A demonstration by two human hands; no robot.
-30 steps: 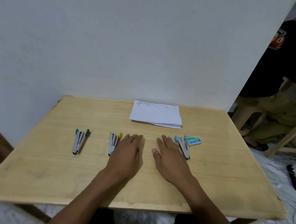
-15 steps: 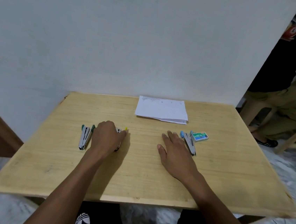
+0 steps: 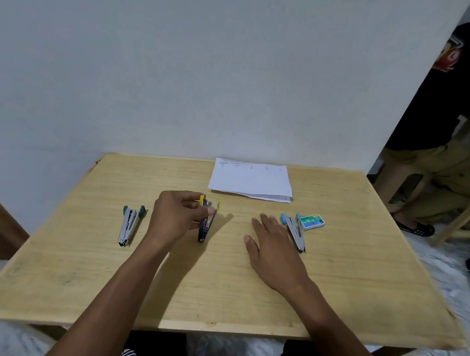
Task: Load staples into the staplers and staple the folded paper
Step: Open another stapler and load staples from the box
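My left hand (image 3: 176, 215) pinches the yellow stapler (image 3: 206, 221), long axis toward me. My right hand (image 3: 272, 241) lies flat, empty, nearer the staple box (image 3: 312, 222).

Left hand (image 3: 176, 216): raised off the table (image 3: 362, 278), forearm extended forward from the lower frame edge, wrist slightly bent. Fingers curled, thumb and fingertips pinched on the yellow-tipped stapler (image 3: 207, 222), which is tilted with its lower end near the table surface. Right hand (image 3: 274, 247): palm down, flat on the table, fingers extended forward and slightly spread, thumb out to the side. Right forearm runs diagonally from the lower right. Both forearms bare.
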